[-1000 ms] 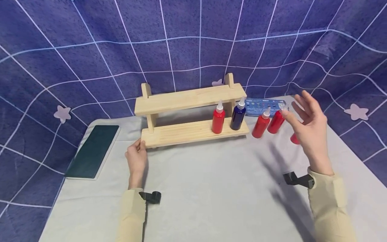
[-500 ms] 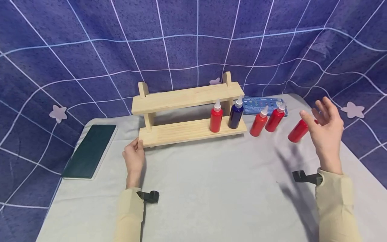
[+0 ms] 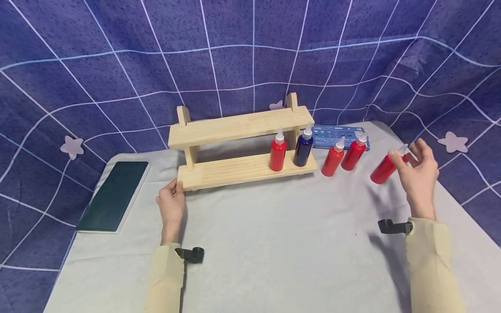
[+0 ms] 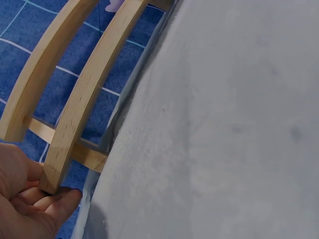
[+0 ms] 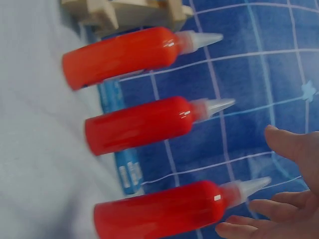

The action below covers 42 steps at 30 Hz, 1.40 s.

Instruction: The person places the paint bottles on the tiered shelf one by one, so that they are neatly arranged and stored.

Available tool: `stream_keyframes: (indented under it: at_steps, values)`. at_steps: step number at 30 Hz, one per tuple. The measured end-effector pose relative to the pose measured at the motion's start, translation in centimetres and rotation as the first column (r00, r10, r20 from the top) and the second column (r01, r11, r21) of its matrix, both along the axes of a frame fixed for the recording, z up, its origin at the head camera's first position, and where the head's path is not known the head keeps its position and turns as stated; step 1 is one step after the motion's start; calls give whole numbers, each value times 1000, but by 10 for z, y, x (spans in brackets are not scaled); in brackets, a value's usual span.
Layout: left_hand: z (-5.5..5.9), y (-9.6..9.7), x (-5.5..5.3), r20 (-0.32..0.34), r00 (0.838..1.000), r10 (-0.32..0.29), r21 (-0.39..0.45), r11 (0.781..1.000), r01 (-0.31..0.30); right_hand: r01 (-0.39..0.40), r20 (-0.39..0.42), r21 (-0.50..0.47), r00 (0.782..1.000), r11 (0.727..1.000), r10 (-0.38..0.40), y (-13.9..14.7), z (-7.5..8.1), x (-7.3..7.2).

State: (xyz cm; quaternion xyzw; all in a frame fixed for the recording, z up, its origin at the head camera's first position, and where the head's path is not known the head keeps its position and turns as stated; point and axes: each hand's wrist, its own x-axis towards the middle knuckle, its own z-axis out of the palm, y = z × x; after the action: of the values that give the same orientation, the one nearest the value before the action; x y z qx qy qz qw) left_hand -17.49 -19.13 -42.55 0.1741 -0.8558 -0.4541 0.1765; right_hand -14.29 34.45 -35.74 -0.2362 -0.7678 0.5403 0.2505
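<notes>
My left hand (image 3: pixel 171 206) grips the left end of the lower board of a two-tier wooden shelf (image 3: pixel 235 130). In the left wrist view its fingers (image 4: pixel 62 209) curl under the board's end. On the lower board, at its right, a red squeeze bottle (image 3: pixel 277 155) and a dark blue squeeze bottle (image 3: pixel 303 150) stand upright. My right hand (image 3: pixel 420 178) is at the top of the rightmost red squeeze bottle (image 3: pixel 381 171), thumb and fingers spread about its pale nozzle (image 5: pixel 255 186). Two more red bottles, one nearer the shelf (image 3: pixel 332 161) and one in between (image 3: pixel 354 155), stand on the cloth.
A blue printed card (image 3: pixel 336 134) lies behind the bottles, right of the shelf. A dark green notebook (image 3: pixel 113 195) lies at the left on the white tablecloth (image 3: pixel 274 243). A blue gridded curtain (image 3: pixel 235 65) hangs close behind the shelf.
My right hand has moved right, past the middle red bottle, and then come down to the top of the rightmost one. The left hand keeps its hold on the shelf.
</notes>
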Motion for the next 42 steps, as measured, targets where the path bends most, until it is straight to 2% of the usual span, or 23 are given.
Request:
stream_keyframes:
  at_steps: [5, 11, 16, 22, 30, 33, 38, 42]
  values:
    - [-2, -2, 1, 13, 1000, 5, 8, 1000, -5, -11, 50, -22, 999, 1000, 12, 3, -18, -11]
    - [-2, -4, 2, 15, 1000, 14, 13, 1000, -15, -11, 130, 16, 992, 1000, 9, 6, -37, -20]
    - [0, -4, 2, 11, 1000, 19, 13, 1000, -19, -7, 145, 58, 989, 998, -2, 8, -49, -22]
    - [1, -3, 0, 0, 1000, 14, 7, 1000, -14, 1, 178, 19, 984, 1000, -4, 11, -55, -20]
    - [-2, -3, -1, -4, 1000, 14, 1, 1000, -14, -26, 224, 20, 974, 999, 21, 13, -54, -15]
    - [-2, -3, -1, -3, 1000, 10, -3, 1000, -10, -26, 219, -4, 975, 1000, 26, 12, -49, -12]
    - [-1, -3, -1, -5, 1000, 7, -1, 1000, -7, -9, 128, -13, 992, 1000, 11, 2, -28, -8]
    - [-1, -4, -1, -8, 1000, 6, 6, 1000, -6, -35, 64, 7, 997, 999, 34, -9, -12, -3]
